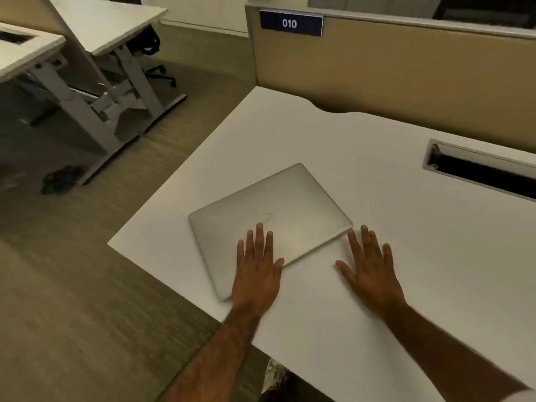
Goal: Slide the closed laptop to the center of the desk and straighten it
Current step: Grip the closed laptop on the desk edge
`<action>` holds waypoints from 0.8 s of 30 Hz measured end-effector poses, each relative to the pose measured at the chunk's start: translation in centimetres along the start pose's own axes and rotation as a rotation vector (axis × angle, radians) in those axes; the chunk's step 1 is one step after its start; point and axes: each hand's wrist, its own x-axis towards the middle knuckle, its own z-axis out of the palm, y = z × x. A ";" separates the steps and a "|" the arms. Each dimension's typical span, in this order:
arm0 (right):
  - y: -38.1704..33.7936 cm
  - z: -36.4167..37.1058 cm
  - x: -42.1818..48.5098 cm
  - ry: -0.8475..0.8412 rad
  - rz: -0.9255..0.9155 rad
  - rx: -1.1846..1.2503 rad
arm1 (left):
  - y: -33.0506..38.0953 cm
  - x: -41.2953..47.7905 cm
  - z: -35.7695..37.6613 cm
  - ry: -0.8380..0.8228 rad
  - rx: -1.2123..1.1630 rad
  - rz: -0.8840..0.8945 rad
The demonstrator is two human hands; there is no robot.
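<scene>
A closed silver laptop (272,210) lies on the white desk (391,242), near the desk's left front corner and turned at an angle to the desk's edges. My left hand (256,268) rests flat on the laptop's near part, fingers spread, palm partly over its front edge. My right hand (368,268) lies flat on the desk just right of the laptop, its fingertips close to the laptop's near right corner; I cannot tell if they touch it. Neither hand grips anything.
A cable slot (478,172) with an open flap is cut into the desk at the far right. A tan partition (406,74) with a blue "010" sign (291,23) stands behind the desk. Other desks (95,30) and an office chair (153,56) stand on the floor at left.
</scene>
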 end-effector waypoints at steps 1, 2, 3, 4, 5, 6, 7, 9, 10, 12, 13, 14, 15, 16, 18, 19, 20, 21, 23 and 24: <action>-0.9 -0.1 0.8 0.011 -0.007 0.004 | -0.9 0.2 -0.3 -0.014 -0.014 -0.053; -1.4 -0.3 1.4 0.013 0.004 0.008 | -1.5 0.2 -0.6 -0.015 -0.041 -0.096; -2.1 -0.4 2.3 0.015 0.011 0.006 | -2.3 0.3 -0.5 -0.003 -0.046 -0.105; -2.8 -0.5 3.0 0.014 0.015 0.030 | -3.2 0.3 -0.2 -0.003 -0.055 -0.106; -3.4 -0.6 3.7 0.013 0.031 0.048 | -3.9 0.4 -0.1 -0.012 -0.068 -0.110; -4.0 -0.7 4.3 0.013 0.048 0.065 | -4.7 0.5 -0.2 -0.022 -0.077 -0.126; -4.6 -0.9 4.9 0.014 0.068 0.082 | -5.8 0.7 -0.4 -0.030 -0.086 -0.160; -5.4 -1.2 6.0 0.036 0.105 0.087 | -8.0 1.3 -0.5 -0.042 -0.102 -0.245; -5.9 -1.4 6.4 0.047 0.125 0.077 | -9.1 1.5 -0.7 -0.040 -0.125 -0.290; -6.4 -1.8 7.0 0.048 0.155 0.050 | -10.6 1.6 -1.1 -0.028 -0.206 -0.376; -6.7 -1.9 7.2 0.041 0.169 0.043 | -11.1 1.7 -1.3 -0.020 -0.246 -0.411; -6.9 -2.2 7.5 0.036 0.184 0.040 | -11.2 1.8 -1.5 -0.009 -0.287 -0.443; -7.0 -2.4 7.8 0.029 0.204 0.048 | -11.2 1.9 -1.8 0.001 -0.328 -0.472; -7.2 -2.7 8.1 0.016 0.231 0.065 | -11.0 2.1 -2.1 0.007 -0.366 -0.505; -7.3 -3.4 9.0 -0.021 0.290 0.121 | -10.3 2.5 -2.6 0.001 -0.419 -0.555; -7.4 -3.7 9.5 -0.038 0.329 0.165 | -10.0 2.7 -2.8 -0.009 -0.437 -0.580; -7.4 -4.0 10.0 -0.050 0.366 0.207 | -9.6 2.9 -3.0 -0.021 -0.453 -0.604; -7.3 -4.3 10.6 -0.059 0.397 0.232 | -9.4 3.1 -3.2 -0.029 -0.463 -0.625; -7.3 -4.9 11.6 -0.066 0.439 0.238 | -9.2 3.9 -3.6 -0.047 -0.476 -0.655; -7.3 -5.1 12.0 -0.070 0.452 0.232 | -9.3 4.3 -3.7 -0.055 -0.482 -0.672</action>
